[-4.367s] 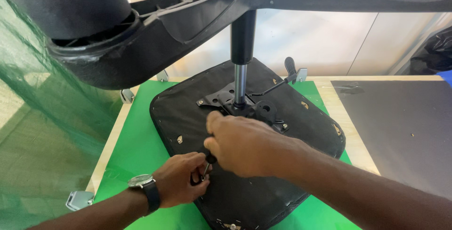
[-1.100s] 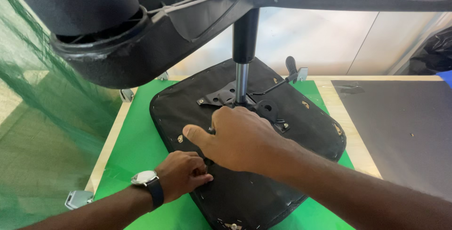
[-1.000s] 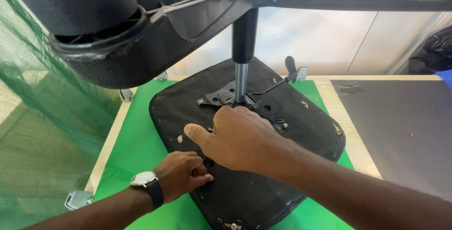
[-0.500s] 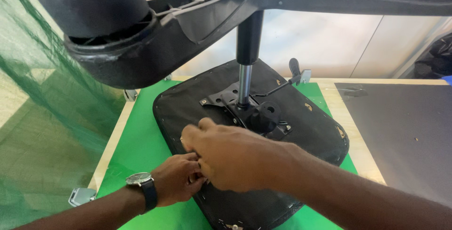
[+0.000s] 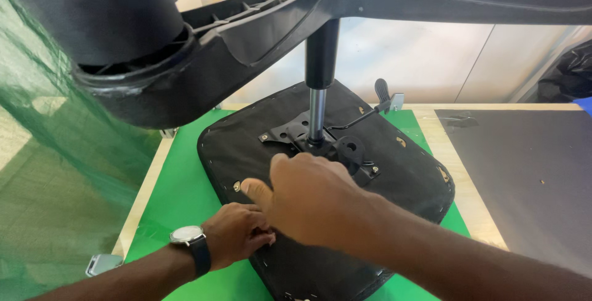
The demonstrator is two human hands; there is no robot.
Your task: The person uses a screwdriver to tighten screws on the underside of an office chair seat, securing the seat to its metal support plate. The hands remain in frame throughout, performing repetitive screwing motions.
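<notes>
Right hand (image 5: pixel 311 199) has slid left over the upturned chair seat (image 5: pixel 401 177); left hand (image 5: pixel 237 233) stays curled beneath, both grips hidden.

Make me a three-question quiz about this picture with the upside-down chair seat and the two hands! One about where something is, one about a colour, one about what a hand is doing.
1. Where is the wristwatch?
A. on the left wrist
B. on the green mat
C. on the right wrist

2. What colour is the mat under the chair seat?
A. red
B. green
C. white

3. How is the right hand placed?
A. lifted high above the seat
B. gripping the metal column
C. low over the seat, index finger pointing left

Answers:
1 A, the watch sits strapped just behind the left hand.
2 B, bright green shows all around the black seat.
3 C, the hand lies over the seat underside, clear of the metal column, with one finger stretched out.
</notes>
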